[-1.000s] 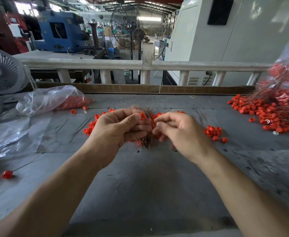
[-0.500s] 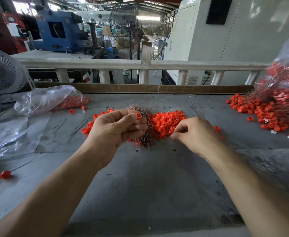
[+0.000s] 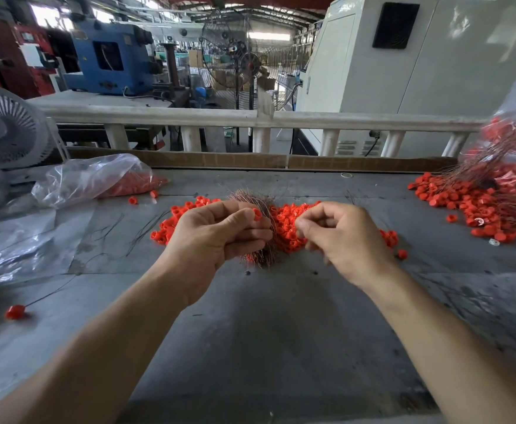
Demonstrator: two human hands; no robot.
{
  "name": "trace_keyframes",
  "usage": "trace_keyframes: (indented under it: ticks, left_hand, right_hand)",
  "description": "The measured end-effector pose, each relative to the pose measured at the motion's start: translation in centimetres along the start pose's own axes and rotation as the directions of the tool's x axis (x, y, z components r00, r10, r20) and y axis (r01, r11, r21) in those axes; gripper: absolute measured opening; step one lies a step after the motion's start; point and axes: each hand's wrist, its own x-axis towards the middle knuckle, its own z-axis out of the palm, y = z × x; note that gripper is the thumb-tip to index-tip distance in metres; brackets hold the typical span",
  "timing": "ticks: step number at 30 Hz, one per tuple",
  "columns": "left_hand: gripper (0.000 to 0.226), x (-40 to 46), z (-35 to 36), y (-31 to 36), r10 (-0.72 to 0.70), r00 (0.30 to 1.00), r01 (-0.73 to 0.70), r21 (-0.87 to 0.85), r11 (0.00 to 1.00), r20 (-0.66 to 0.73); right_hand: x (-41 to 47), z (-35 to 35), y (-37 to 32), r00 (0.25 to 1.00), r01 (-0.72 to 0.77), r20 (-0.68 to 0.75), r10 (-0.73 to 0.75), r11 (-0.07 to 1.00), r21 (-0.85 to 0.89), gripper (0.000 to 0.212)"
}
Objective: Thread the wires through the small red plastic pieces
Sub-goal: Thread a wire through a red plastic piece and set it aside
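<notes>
Here, from near to far:
Bench (image 3: 265,332): grey and scuffed, bare in front of the forearms.
Left hand (image 3: 217,237): fingers curled round a bundle of thin coppery wires (image 3: 264,206), which bristles out above and below the fist; the thumb and forefinger pinch one small red piece (image 3: 257,214).
Right hand (image 3: 345,237): just beside the left, fingers curled with thumb and forefinger tips together; whether a wire sits between them is too fine to tell.
Red pieces (image 3: 287,224): a loose heap on the bench right behind both hands, spreading left and right of them.
Threaded piece (image 3: 15,311): lies alone at the near left with a wire running from it.
Plastic bag (image 3: 97,179): far left, clear, with red pieces inside.
Second heap (image 3: 470,206): far right, red pieces tangled with wires, spilling from another bag.
Fan (image 3: 6,130): white, at the left edge.
</notes>
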Motion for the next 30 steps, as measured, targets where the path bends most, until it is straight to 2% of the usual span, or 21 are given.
trace_keyframes:
  ticks: [1,3,8,15,25,30]
  left_hand:
    - [0.029,0.0,0.0,-0.1,0.001,1.0,-0.001,0.003,1.0,0.006]
    - [0.031,0.0,0.1,-0.2,0.005,1.0,-0.005,0.001,1.0,0.015]
    - [0.03,-0.1,0.4,-0.3,0.0,1.0,0.0,-0.005,1.0,0.025]
    - [0.026,-0.4,0.7,-0.3,0.026,0.998,-0.028,0.027,0.999,0.06]
    - [0.023,-0.6,1.0,-0.3,0.091,0.993,-0.099,0.1,0.99,0.077]
    - [0.02,-0.7,1.5,-0.4,0.169,0.984,-0.174,0.156,0.972,0.05]
  right_hand:
    - [-0.2,0.1,-0.5,1.0,0.028,0.007,-0.029,0.994,0.107,0.009]
    - [-0.5,0.4,-1.3,0.995,0.095,-0.001,-0.097,0.972,0.217,0.007]
    - [-1.1,0.9,-2.1,0.981,0.191,-0.035,-0.189,0.937,0.293,0.005]
    - [-1.5,1.3,-2.1,0.937,0.348,-0.049,-0.345,0.934,0.078,0.006]
    - [-1.6,1.2,-2.7,0.882,0.463,-0.064,-0.467,0.883,-0.075,0.003]
    - [-1.7,1.4,-2.8,0.866,0.484,-0.077,-0.495,0.866,-0.123,0.003]
